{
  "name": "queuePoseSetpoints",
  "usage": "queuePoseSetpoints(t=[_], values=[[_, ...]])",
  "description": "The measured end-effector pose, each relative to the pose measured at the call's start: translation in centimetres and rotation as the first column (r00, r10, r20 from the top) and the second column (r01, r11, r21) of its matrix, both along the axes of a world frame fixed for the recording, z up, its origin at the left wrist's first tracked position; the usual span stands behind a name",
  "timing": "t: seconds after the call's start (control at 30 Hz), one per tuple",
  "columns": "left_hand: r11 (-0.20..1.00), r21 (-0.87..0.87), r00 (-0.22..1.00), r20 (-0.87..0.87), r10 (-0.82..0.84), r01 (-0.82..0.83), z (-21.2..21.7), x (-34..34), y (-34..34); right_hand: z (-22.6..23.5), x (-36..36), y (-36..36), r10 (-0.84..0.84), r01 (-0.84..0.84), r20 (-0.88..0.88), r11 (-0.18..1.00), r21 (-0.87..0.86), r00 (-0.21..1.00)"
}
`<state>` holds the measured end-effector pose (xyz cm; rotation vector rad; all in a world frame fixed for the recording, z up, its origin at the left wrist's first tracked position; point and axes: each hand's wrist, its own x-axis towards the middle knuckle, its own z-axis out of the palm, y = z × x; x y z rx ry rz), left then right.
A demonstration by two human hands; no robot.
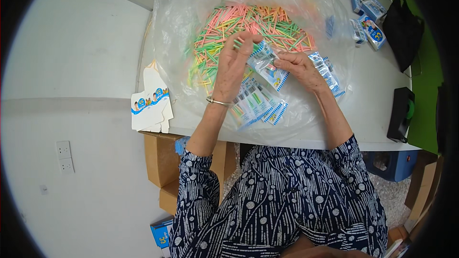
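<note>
My right hand (302, 70) pinches a small clear packet (266, 66) with blue-striped ends, tilted over the heap. Closed around a few thin pastel sticks (239, 44), my left hand (233, 62) is at the packet's upper end. Whether those sticks reach inside the packet is hard to tell. Behind both hands lies a big heap of short pink, green, yellow and orange sticks (260, 19) in a large clear plastic bag (174, 16). Several similar packets (253, 99) overlap below my left hand, some with sticks showing inside. More packets (326, 70) rest beside my right wrist.
Flat white-and-blue cartons (152, 102) are at the table's left edge. Stacked blue-and-white packs (372, 9), a black bag (404, 31) and a black tape dispenser (401, 114) stand on the right. An open cardboard box (160, 160) sits below the front edge.
</note>
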<state>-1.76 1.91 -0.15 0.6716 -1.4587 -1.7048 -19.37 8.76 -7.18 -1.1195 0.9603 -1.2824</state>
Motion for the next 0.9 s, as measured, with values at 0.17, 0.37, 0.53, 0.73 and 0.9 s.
queuePoseSetpoints(t=[0.17, 0.37, 0.53, 0.73, 0.9], values=[[0.998, 0.028, 0.998, -0.026, 0.054, -0.053, 0.2, 0.9, -2.3, -0.1, 0.0, -0.1, -0.055, 0.055, -0.03, 0.998, -0.002, 0.998], [0.985, -0.074, 0.986, 0.042, 0.158, -0.155, 1.1, 0.0, -2.5, 0.3, 0.2, 0.1, -0.07, 0.07, -0.022, 0.998, 0.002, 0.997], [0.897, -0.433, 0.958, 0.208, 0.199, -0.092, 0.9, -0.3, -2.9, 0.2, 0.2, 0.1, -0.093, 0.093, 0.015, 0.995, 0.021, 0.996], [0.721, -0.693, 0.921, 0.293, 0.256, 0.019, 1.1, -0.8, -2.1, 0.3, 0.3, 0.0, -0.083, 0.083, 0.002, 0.996, -0.028, 0.997], [0.659, -0.74, 0.919, 0.155, 0.362, -0.135, 2.9, -0.6, -4.2, 0.3, -0.1, 0.1, -0.078, 0.076, 0.051, 0.996, 0.052, 0.996]])
